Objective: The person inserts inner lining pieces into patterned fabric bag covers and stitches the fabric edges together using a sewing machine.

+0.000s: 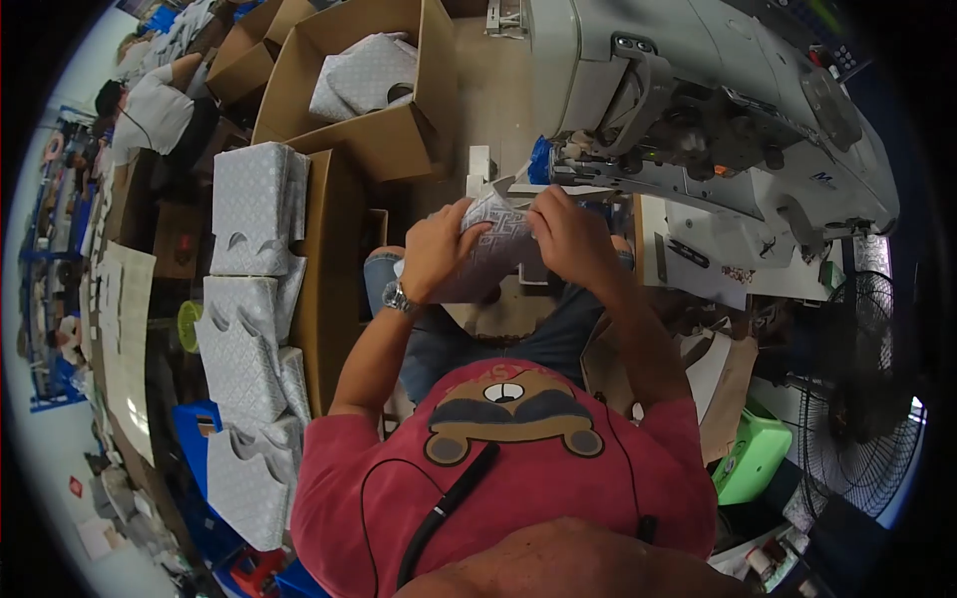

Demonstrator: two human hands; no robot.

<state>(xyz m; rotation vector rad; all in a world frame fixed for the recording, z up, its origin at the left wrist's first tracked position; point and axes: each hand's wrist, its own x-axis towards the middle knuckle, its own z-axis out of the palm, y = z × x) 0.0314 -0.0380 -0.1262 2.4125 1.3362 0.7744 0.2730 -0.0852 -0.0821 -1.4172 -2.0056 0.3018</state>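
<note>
A patterned grey-white fabric piece (pixel 495 231) is held up in front of my lap, just below the sewing machine's arm (pixel 598 171). My left hand (pixel 439 249), with a watch at its wrist, grips the fabric's left side between thumb and fingers. At the fabric's upper right edge, my right hand (pixel 570 236) is closed in a pinch on it. The fabric's top corner points up near a blue part (pixel 539 160) on the machine. My fingers hide some of its edges.
Stacks of folded patterned fabric (pixel 244 344) lie on the left beside a cardboard box (pixel 431 90) holding more pieces. Another person (pixel 155 115) is at the upper left. At right are a black fan (pixel 862 399), a green container (pixel 755 455) and small scissors (pixel 688 253).
</note>
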